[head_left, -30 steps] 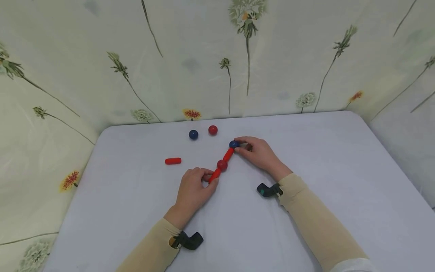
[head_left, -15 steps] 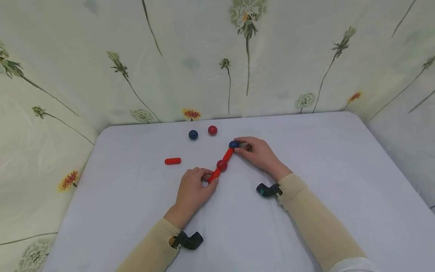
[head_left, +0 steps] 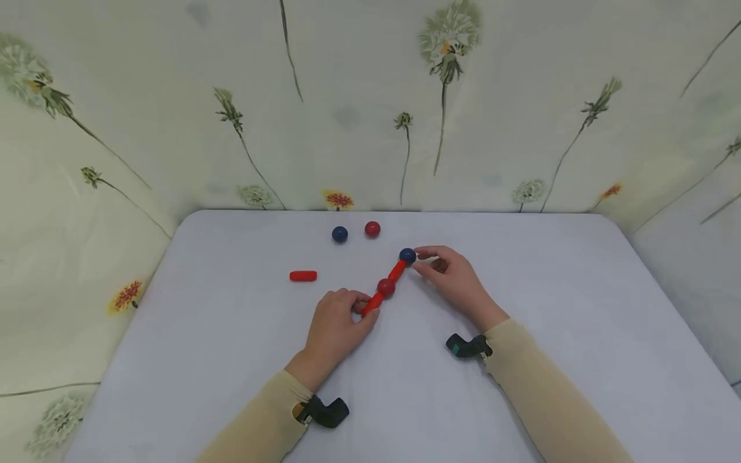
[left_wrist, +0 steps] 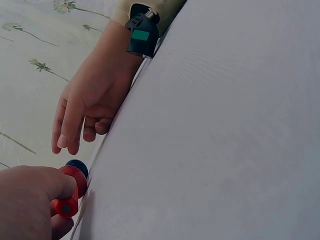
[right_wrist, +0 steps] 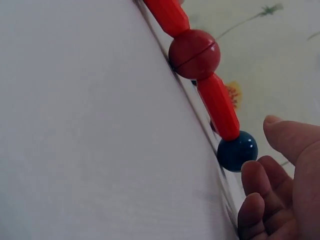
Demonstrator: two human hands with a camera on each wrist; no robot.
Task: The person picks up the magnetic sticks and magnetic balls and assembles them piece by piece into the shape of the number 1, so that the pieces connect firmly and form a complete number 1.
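A straight chain lies slanted across the tabletop: a red rod point(head_left: 372, 303), a dark red ball point(head_left: 386, 287), another red rod point(right_wrist: 218, 106) and a blue ball point(head_left: 408, 256) at the far end. My left hand point(head_left: 341, 328) pinches the near rod between thumb and fingers; its end, with a grey disc, shows in the left wrist view. Beside the blue ball is my right hand point(head_left: 457, 283), thumb and fingers spread and holding nothing. In the right wrist view its thumb stands apart from the ball, while a fingertip point(right_wrist: 252, 167) overlaps the ball's edge.
Further back on the white-covered table point(head_left: 509, 399) lie a loose blue ball point(head_left: 339, 235) and a loose red ball point(head_left: 372, 229). A single red rod point(head_left: 303, 276) rests left of the chain. Flower-printed cloth point(head_left: 347, 154) rises behind the table.
My right hand has let go of the blue ball and drawn slightly right. The left hand keeps its pinch on the near rod. The head view has shifted a little.
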